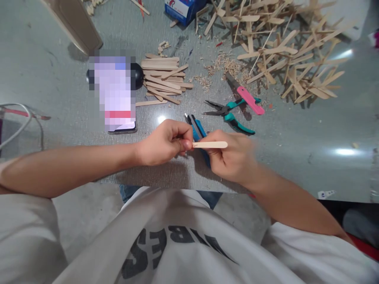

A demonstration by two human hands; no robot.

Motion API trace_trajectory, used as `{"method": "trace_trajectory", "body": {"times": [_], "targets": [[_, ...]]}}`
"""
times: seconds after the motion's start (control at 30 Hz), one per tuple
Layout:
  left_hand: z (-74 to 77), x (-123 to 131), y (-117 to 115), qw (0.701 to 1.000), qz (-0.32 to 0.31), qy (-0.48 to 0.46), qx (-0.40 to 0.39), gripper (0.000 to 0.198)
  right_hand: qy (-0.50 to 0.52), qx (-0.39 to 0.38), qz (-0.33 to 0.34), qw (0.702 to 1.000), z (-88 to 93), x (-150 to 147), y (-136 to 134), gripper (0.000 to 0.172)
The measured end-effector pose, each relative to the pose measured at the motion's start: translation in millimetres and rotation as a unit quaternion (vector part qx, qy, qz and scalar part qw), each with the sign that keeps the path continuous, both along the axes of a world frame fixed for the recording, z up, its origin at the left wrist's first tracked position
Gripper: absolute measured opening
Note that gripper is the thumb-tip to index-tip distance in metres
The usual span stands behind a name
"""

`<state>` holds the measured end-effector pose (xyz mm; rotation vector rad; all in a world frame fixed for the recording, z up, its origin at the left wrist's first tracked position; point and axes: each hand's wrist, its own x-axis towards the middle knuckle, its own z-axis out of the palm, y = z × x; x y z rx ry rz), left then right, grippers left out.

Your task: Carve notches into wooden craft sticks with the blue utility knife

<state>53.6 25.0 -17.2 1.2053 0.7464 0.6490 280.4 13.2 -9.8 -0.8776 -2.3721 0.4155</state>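
A pale wooden craft stick [211, 144] is held level between my hands, just above the table near its front edge. My left hand [166, 144] pinches the stick's left end between thumb and finger; a small rough mark shows on the wood there. Curled around the stick's right part is my right hand [232, 156], slightly blurred, with the rounded tip lying over its fingers. Beneath the hands lies a blue-handled tool [199, 127] with dark and bright metal ends, partly hidden by my right fingers, so its kind is unclear.
Teal pliers [229, 110] lie open beside a pink-handled knife [250, 100]. Wood shavings [226, 65] are scattered behind. Loose craft sticks [164, 79] lie beside a phone [122, 128]. Assembled stick pieces [281, 51] are heaped at back right, near a blue box [183, 11].
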Motion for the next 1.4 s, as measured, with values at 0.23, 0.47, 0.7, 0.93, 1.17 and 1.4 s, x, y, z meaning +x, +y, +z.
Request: {"method": "trace_trajectory", "body": {"times": [0.23, 0.47, 0.7, 0.93, 1.17, 1.4], "targets": [[-3.5, 4, -4, 0.997, 0.013, -0.065, -0.041, 0.043, 0.041, -0.028, -0.027, 0.998, -2.5, -5, -4, 0.016], [-1.9, 4, -3, 0.996, 0.0, -0.037, -0.083, 0.041, -0.006, -0.097, 0.0, 0.995, 7.8, -2, 0, 0.016], [-1.7, 5, -8, 0.99, 0.021, -0.077, -0.12, 0.044, 0.061, -0.14, -0.048, 0.987, 7.0, -10, -10, 0.015], [-0.1, 2, -5, 0.992, -0.001, -0.047, -0.116, 0.031, 0.055, -0.198, -0.025, 0.978, 12.3, -10, -5, 0.018], [-2.1, 5, -5, 1.0, 0.007, -0.024, -0.007, 0.047, 0.171, -0.154, -0.014, 0.973, -4.9, -15, -1, 0.044], [-4.4, 2, -13, 0.966, 0.012, 0.019, 0.256, 0.02, 0.145, 0.039, -0.035, 0.988, -10.0, -17, -5, 0.041]]}}
